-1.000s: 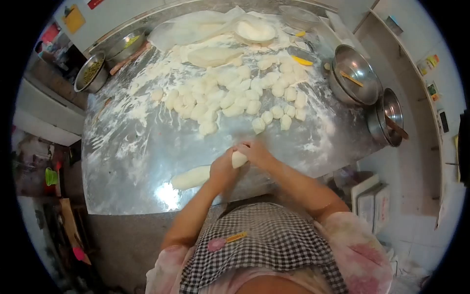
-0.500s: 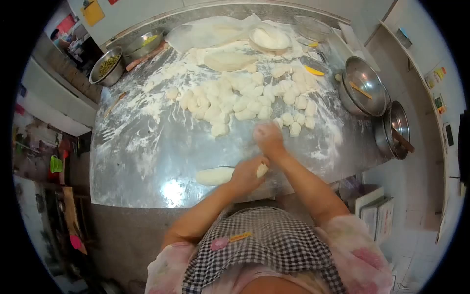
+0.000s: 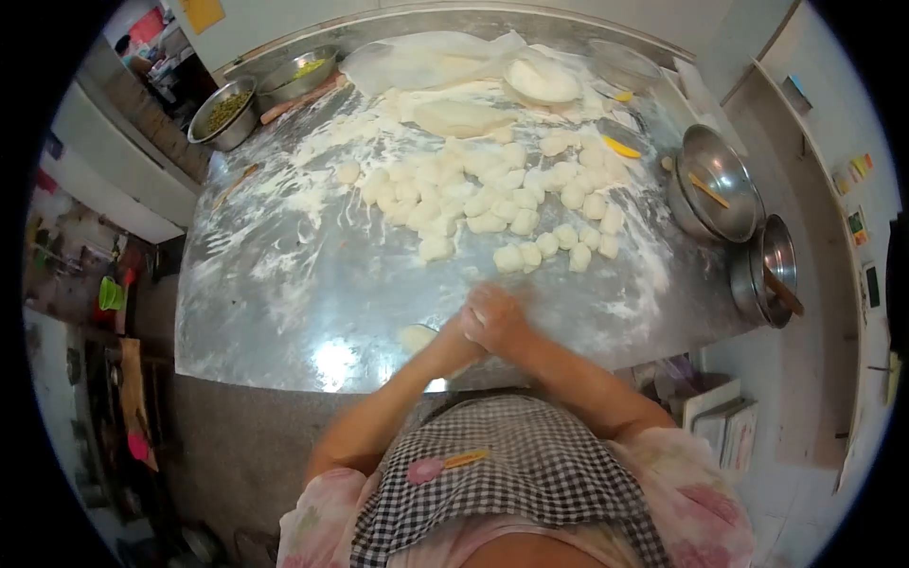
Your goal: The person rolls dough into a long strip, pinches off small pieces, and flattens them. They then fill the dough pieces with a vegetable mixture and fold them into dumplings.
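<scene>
Near the front edge of the metal table (image 3: 275, 327), my left hand (image 3: 455, 350) is wrapped round a pale dough roll (image 3: 417, 337), whose left end sticks out past the wrist. My right hand (image 3: 499, 317) is closed against the thumb side of the left, fingers pressed together over the roll's other end, which is hidden. Just beyond the hands lies a short row of cut dough pieces (image 3: 508, 258). Farther back, a large floury heap of dough pieces (image 3: 426, 189) spreads over the middle.
A larger dough slab (image 3: 461, 118) and a bowl of flour (image 3: 542, 82) lie at the back. Steel bowls (image 3: 720, 185) line the right edge. At the back left stand a bowl of green filling (image 3: 225, 114) and a rolling pin (image 3: 301, 100). A yellow scraper (image 3: 620, 147) lies back right.
My right hand has drawn back from the dough pieces to meet my left hand. A dough piece now lies where it was. The view has shifted slightly.
</scene>
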A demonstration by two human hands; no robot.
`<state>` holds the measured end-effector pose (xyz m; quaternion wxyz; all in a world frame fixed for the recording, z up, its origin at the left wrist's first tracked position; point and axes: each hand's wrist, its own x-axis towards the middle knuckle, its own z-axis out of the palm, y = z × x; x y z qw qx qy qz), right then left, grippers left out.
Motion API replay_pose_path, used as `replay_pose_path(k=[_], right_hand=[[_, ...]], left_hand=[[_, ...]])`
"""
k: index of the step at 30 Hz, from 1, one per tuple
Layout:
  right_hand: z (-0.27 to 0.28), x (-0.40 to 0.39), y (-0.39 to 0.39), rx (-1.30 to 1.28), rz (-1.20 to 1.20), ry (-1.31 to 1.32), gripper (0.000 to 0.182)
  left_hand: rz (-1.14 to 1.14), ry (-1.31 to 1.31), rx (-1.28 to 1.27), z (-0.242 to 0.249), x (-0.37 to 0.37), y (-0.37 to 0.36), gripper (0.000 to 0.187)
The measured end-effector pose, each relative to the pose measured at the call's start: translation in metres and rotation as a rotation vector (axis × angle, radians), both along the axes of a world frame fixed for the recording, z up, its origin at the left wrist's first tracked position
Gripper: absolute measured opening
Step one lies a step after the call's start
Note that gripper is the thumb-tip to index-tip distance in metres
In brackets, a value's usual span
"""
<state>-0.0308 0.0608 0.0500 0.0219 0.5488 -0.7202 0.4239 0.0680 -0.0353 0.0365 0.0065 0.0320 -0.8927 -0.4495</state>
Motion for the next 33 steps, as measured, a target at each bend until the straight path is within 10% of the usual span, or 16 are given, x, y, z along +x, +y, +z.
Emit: replay_pose_path(k=[3, 6, 9, 11, 14, 16, 19, 27, 29, 33], right_hand=[[-0.013, -0.017, -0.021, 0.256, -0.141, 0.053, 0.007], [-0.050, -0.069, -0.030, 0.190, -0.091, 0.583, 0.010], [-0.016, -0.065, 0.004, 0.337, -0.276, -0.501, 0.028], [-0.057, -0.043, 0.048, 0.249, -0.099, -0.271, 0.019], [-0.122, -0.036, 0.066, 0.099, -0.065, -0.655, 0.014], [-0.101, -0.026, 0.063, 0.135, -0.139, -0.837, 0.014], [0.026, -0.028, 0.044, 0.248, -0.168, -0.421, 0.012], [-0.021, -0.062, 0.054, 0.465, -0.409, 0.413, 0.008], [-0.043, -0.106, 0.070, 0.687, -0.415, 0.293, 0.016], [-0.017, -0.076, 0.107, 0.048, -0.580, -0.724, 0.020]], left_hand=[[0.253, -0.097, 0.217, 0.011, 0.019, 0.010, 0.031], [-0.116, 0.085, 0.065, 0.042, 0.003, 0.018, 0.033], [0.094, 0.103, -0.053, 0.024, -0.013, 0.023, 0.056], [0.169, 0.267, -0.225, 0.009, -0.012, 0.028, 0.077], [0.110, 0.226, -0.409, -0.023, -0.006, 0.027, 0.086], [0.159, 0.007, -0.091, 0.002, -0.011, 0.027, 0.074], [-0.021, -0.254, 0.366, 0.017, -0.039, 0.007, 0.057], [-0.188, -0.178, 0.284, 0.010, -0.045, 0.049, 0.040], [-0.394, -0.015, 0.075, 0.040, -0.053, 0.057, 0.042], [-0.106, 0.186, -0.123, 0.000, -0.068, 0.077, 0.058]])
